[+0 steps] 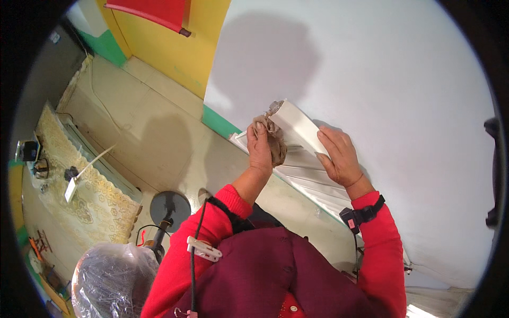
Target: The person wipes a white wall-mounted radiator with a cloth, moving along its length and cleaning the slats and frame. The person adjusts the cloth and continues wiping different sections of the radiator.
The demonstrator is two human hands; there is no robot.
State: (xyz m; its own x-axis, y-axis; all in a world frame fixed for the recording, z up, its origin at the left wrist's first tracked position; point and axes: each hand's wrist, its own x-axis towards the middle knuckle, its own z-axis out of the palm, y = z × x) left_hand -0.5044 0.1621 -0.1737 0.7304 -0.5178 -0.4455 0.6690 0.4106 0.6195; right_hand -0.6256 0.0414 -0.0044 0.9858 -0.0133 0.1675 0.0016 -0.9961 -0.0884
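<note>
A white radiator (298,129) stands against the pale wall, its flat top running away from me and its ribbed front facing the floor. My left hand (260,149) grips a crumpled brown cloth (277,145) beside the radiator's far end, near a greyish fitting (275,106) at the corner. On the radiator's top edge rests my right hand (340,157), palm down with the fingers spread a little; it holds nothing.
At the left stands a table with a patterned gold-and-cream tablecloth (107,206), bearing several small objects. Near it are a round dark stand base (170,210) and a plastic-wrapped stool or chair seat (115,278). A pale cable (97,93) lies on the tiled floor.
</note>
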